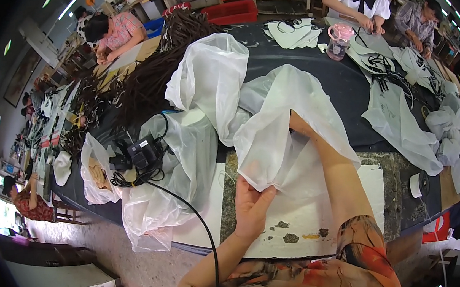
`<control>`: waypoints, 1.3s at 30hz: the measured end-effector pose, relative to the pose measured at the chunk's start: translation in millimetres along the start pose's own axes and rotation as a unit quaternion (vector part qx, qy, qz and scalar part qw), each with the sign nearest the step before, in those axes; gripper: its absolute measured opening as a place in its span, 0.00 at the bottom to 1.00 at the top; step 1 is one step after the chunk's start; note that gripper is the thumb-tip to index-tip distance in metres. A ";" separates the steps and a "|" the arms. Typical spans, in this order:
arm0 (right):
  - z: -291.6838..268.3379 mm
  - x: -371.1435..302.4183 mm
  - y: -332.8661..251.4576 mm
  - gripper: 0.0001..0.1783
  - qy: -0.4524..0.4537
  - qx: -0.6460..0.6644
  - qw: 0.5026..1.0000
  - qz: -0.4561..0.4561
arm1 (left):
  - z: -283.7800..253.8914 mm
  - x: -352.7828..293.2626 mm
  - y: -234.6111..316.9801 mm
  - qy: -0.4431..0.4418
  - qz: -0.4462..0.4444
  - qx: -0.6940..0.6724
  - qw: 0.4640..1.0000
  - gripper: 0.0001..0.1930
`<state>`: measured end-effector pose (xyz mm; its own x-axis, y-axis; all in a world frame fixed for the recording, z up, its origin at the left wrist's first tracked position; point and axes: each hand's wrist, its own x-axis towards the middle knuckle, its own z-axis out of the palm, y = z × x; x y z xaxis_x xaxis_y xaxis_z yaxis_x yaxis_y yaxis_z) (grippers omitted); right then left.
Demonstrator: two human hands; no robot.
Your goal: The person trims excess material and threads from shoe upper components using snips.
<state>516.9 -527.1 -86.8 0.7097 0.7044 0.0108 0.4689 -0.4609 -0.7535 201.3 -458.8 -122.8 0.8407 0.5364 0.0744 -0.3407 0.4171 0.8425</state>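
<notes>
A large translucent white plastic bag [308,94] stands puffed up on the table right in front of me. My left hand [252,205] pinches its near edge between thumb and fingers. My right hand [299,123] reaches inside through the bag's opening; its fingers are hidden by the plastic. What the bag contains, I cannot make out. Beneath my forearms lies a worn white board [283,232] with dark flaked patches.
More plastic bags [209,73] crowd the left, with a black power adapter [145,151] and its cable on top. Dark brown strips [141,88] are heaped behind. A pink-lidded jug [339,39], white cut pieces [294,32] and a thread spool [419,185] lie around. Several people work across the table.
</notes>
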 end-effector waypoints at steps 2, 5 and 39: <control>-2.3 -0.3 -4.2 0.29 0.001 -0.012 1.000 -0.005 | -2.0 1.3 4.3 0.003 0.002 0.014 1.000 0.35; 0.3 1.1 -14.0 0.29 0.000 -0.026 0.999 -0.019 | -1.4 3.3 5.9 0.017 0.011 -0.011 1.000 0.34; 50.6 -254.1 -30.2 0.27 -0.378 0.356 0.849 0.096 | 6.3 -11.2 19.4 -0.100 0.022 0.107 0.989 0.43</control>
<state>295.8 -664.9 -100.0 0.0703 0.9225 -0.3796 -0.2441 -0.3531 -0.9032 188.0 -461.3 -103.9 0.9012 0.3848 0.1993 -0.2995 0.2210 0.9281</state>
